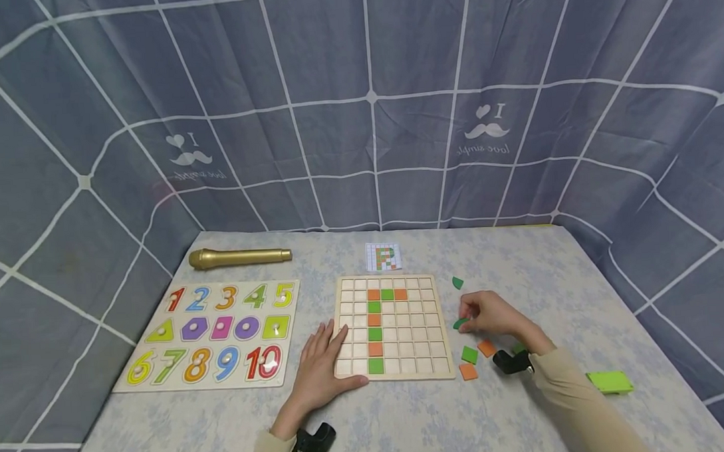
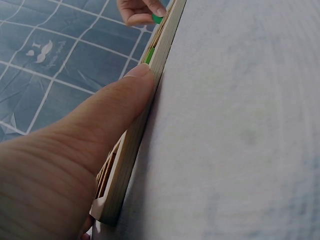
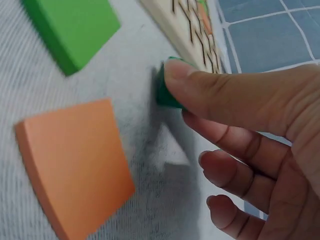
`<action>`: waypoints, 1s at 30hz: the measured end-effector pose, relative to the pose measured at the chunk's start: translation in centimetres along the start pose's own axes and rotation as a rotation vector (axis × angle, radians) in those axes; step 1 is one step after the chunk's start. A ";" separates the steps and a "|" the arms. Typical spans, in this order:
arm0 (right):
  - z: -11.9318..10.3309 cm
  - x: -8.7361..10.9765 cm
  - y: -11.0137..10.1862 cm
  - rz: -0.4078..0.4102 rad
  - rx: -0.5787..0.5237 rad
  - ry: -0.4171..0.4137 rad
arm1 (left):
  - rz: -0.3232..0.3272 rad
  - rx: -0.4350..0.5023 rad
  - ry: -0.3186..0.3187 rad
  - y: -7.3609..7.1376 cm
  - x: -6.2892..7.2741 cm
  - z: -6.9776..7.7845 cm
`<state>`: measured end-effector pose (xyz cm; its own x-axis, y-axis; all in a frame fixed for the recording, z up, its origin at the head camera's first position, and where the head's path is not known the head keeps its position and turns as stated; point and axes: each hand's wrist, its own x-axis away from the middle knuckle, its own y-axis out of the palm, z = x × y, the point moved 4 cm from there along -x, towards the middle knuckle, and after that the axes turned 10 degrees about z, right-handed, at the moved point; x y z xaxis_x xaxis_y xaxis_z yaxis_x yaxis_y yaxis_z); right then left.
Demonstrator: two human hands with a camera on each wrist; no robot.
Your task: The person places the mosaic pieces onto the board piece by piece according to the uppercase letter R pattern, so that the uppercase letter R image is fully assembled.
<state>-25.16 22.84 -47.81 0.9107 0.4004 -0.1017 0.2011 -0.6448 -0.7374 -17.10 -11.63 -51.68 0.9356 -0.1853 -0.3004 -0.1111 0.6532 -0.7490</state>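
A wooden grid board [image 1: 414,347] lies in the middle of the table, with orange and green square tiles set in one column and along an upper row. My left hand [image 1: 320,374] rests on its lower left corner, fingers spread along the left edge and thumb [image 2: 115,100] on the near edge. Right of the board, my right hand [image 1: 487,313] pinches a dark green tile [image 3: 167,92] between thumb and fingers, just over the cloth. Another dark green quarter-round tile [image 1: 457,282] lies beyond that hand. Nearer lie a green square tile [image 1: 469,354] and orange tiles [image 1: 468,372].
A small pattern card [image 1: 384,257] lies behind the board. To the left are a number-and-shape puzzle board [image 1: 210,341] and a gold microphone [image 1: 240,257]. A lime-green block [image 1: 609,382] sits at the right. Grey checked curtains [image 1: 371,139] enclose the table.
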 end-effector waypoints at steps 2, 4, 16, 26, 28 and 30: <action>0.0 0.0 0.0 0.009 -0.027 0.017 | 0.001 0.002 0.002 -0.1 0.0 0.0; 0.0 -0.1 0.1 0.023 -0.050 0.034 | 0.000 0.002 0.002 -0.1 -0.1 0.0; -1.4 -3.1 1.8 0.164 -0.128 0.039 | -0.008 -0.002 -0.009 -0.1 0.1 0.0; -2.3 -6.0 3.3 0.277 -0.111 0.019 | -0.003 -0.001 -0.004 0.0 0.0 0.0; -2.3 -6.3 3.7 0.278 -0.109 0.021 | -0.002 -0.003 -0.002 0.0 0.0 0.0; -2.3 -6.6 4.1 0.271 -0.108 0.029 | -0.004 -0.003 -0.002 0.1 0.1 0.0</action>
<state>-29.50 16.02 -48.62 0.9460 0.1869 -0.2650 -0.0146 -0.7919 -0.6105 -17.04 -11.60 -51.76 0.9368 -0.1865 -0.2961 -0.1083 0.6499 -0.7522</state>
